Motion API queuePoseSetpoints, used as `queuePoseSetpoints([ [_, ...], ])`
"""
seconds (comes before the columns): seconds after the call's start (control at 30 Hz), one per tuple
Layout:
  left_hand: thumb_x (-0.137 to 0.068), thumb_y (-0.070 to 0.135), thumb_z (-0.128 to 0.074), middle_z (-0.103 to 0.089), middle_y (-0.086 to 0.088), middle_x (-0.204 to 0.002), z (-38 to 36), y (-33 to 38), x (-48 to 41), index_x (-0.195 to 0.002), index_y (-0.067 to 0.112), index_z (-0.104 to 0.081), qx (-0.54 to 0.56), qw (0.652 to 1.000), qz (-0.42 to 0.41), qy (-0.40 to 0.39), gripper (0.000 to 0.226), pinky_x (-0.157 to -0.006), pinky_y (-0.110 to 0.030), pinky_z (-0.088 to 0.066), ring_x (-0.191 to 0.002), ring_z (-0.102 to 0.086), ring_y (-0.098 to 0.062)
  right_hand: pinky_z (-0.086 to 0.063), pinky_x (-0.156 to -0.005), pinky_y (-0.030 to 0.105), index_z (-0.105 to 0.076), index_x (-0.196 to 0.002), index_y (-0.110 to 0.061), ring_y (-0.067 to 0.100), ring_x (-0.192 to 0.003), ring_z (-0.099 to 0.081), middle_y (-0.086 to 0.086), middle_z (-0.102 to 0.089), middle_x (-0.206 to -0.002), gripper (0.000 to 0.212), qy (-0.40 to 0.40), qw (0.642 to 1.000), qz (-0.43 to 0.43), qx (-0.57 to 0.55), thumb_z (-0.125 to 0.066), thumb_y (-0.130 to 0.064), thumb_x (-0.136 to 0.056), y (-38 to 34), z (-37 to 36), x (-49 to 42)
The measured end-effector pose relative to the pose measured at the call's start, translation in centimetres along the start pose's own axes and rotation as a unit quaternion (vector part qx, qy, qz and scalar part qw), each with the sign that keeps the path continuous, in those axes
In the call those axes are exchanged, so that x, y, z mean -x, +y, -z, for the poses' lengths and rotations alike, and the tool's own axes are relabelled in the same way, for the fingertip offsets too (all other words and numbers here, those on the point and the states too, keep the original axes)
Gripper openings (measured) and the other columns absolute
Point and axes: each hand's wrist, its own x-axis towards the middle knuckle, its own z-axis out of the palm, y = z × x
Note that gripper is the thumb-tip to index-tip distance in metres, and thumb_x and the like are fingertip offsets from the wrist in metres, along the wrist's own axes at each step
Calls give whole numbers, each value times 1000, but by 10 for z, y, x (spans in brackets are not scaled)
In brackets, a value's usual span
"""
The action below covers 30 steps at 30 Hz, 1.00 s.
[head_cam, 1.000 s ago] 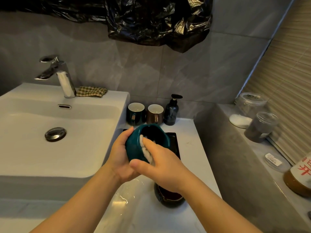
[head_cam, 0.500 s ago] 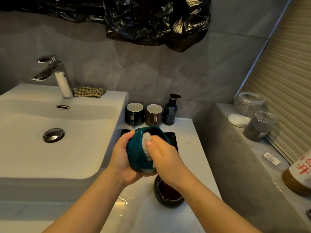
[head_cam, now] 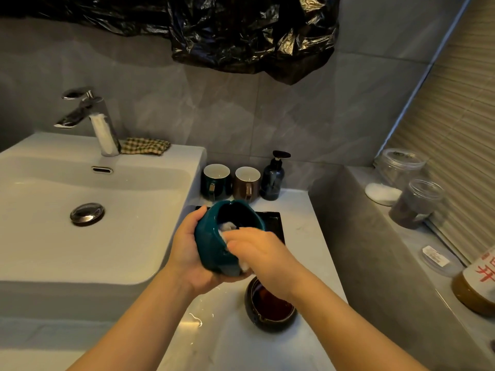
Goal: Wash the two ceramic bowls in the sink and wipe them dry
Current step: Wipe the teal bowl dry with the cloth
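We are gripping the teal bowl [head_cam: 211, 250] in our left hand [head_cam: 187, 250], holding it in the air above the bench [head_cam: 300, 210], just right of the sink [head_cam: 134, 263]. The bowl is tipping so its mouth is facing up and away from us. Its glaze is shining and its rim is wavy. Our right hand [head_cam: 262, 258] is pinching a white wad [head_cam: 227, 226] over the near rim, so both hands are meeting on this one bowl. Under our right wrist the dark bowl [head_cam: 270, 314] is sitting upright on the bench, glossy black outside and showing brown inside.

Behind the teal bowl two mugs [head_cam: 216, 180] are standing side by side by the wall, showing white insides, with a dark pump bottle [head_cam: 273, 178] just beside them. On the ledge at the right, the nearer clear jar [head_cam: 417, 204] is holding something dark.

The bowl and our right hand are covering part of a black tray [head_cam: 273, 223]. The bowl is hiding our right fingertips. We cannot tell whether the wad is cloth or paper. The picture's right edge is cutting off a bottle [head_cam: 476, 287] with red characters.
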Motion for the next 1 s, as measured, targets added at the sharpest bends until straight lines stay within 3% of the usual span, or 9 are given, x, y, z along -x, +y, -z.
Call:
queuePoseSetpoints([
  [0.07, -81, 50, -47, -73, -11, -85, 4, 0, -2, -82, 14, -76, -10, 1000, -1, 0, 47, -71, -41, -49, -78, -67, -27, -32, -109, 38, -55, -116, -7, 19, -122, -41, 7, -55, -123, 66, -11, 998, -29, -62, -28, -56, -82, -2, -8, -6],
  [0.17, -82, 46, -47, -73, -10, -88, 5, 0, -2, -89, 14, -76, -16, 1000, -7, -14, 43, -71, -37, -50, -76, -69, -24, -5, -118, 32, -30, -141, -17, 13, -139, -22, -1, -38, -145, 86, 6, 992, -11, 129, -14, -71, -75, 6, -11, -12],
  [0.33, -84, 39, -47, -71, -11, -88, 5, 6, 0, -96, 13, -70, -27, 996, -81, -21, 36, -76, -37, -50, -77, -67, -25, -11, -115, 39, -52, -112, -22, 11, -106, -54, -4, -63, -107, 74, 67, 964, -54, 253, -13, -75, -77, 4, -9, -5],
  [0.5, -85, 38, -46, -72, -7, -76, 4, -6, -3, -85, 20, -71, -87, 991, -106, -5, 30, -60, -36, -52, -69, -68, -23, -50, -86, 42, -60, -89, -6, 27, -87, -60, 13, -65, -86, 47, 77, 980, -114, -142, -44, -50, -87, -12, -4, -10],
  [0.6, -83, 33, -51, -72, -6, -93, -1, -10, -5, -100, 27, -65, -133, 974, -184, 3, 23, -75, -42, -51, -88, -65, -26, -55, -71, 27, -65, -92, -8, 19, -78, -67, 10, -70, -81, 47, 104, 761, -206, -606, -37, -45, -95, -11, 4, -14],
  [0.7, -73, 36, -51, -70, -2, -103, -3, -9, -5, -108, 33, -59, -160, 959, -235, -9, 36, -72, -36, -53, -94, -66, -20, -49, -81, 34, -64, -104, -5, 26, -94, -62, 15, -69, -99, 52, 135, 622, -197, -746, -26, -41, -99, -3, 9, -14],
  [0.77, -75, 36, -51, -70, -1, -100, -2, -5, -6, -110, 31, -59, -151, 957, -246, -4, 35, -67, -33, -53, -90, -66, -19, -50, -75, 33, -64, -104, -8, 24, -89, -63, 12, -69, -95, 38, 154, 641, -202, -724, -34, -30, -99, -3, 11, -11],
  [0.9, -91, 31, -42, -67, -10, -98, 0, 1, -6, -116, 17, -57, -129, 960, -246, 24, 33, -68, -35, -52, -89, -62, -27, -38, -57, 28, -69, -87, -22, 22, -74, -56, 3, -66, -79, 15, 170, 813, -193, -523, -57, -14, -89, -3, 3, -6],
  [1.0, -90, 30, -44, -66, -10, -103, -3, -1, -4, -117, 20, -56, -147, 959, -242, 26, 30, -68, -36, -53, -93, -64, -27, -39, -49, 22, -66, -86, -25, 11, -69, -55, -3, -61, -80, 12, 175, 838, -179, -484, -63, -13, -86, -15, -3, -6],
])
